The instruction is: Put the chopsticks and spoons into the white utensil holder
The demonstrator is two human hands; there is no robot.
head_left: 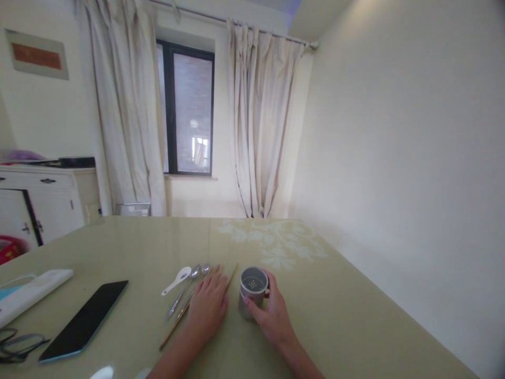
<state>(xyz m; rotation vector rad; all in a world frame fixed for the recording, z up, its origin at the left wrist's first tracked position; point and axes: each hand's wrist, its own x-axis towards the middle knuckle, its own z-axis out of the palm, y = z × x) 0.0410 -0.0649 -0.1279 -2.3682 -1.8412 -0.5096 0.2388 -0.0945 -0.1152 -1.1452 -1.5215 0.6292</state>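
Fingers (254, 309), right hand (276, 318): closed around the side of one grey cylindrical cup with a pale rim (251, 289), thumb on the near side, the others around the right side. Cup: upright on the table (347, 326), just right of the left hand; small pale dots visible inside.

Fingers, left hand (209, 302): extended, close together, palm down over slender brown sticks (173, 331); cannot tell whether they grip. One stick end emerges toward the lower left, another beyond the fingertips to the right.

Beside the left hand, on its left: two shiny metal spoons with long handles (195, 272), lying side by side; one short white spoon with a blue mark in its bowl (182, 275), just left of them.

Further left, well apart from the hands: one flat black rectangular device with a light-blue edge (84, 321); one pair of dark-framed glasses (23, 347); one long white object (43, 292).
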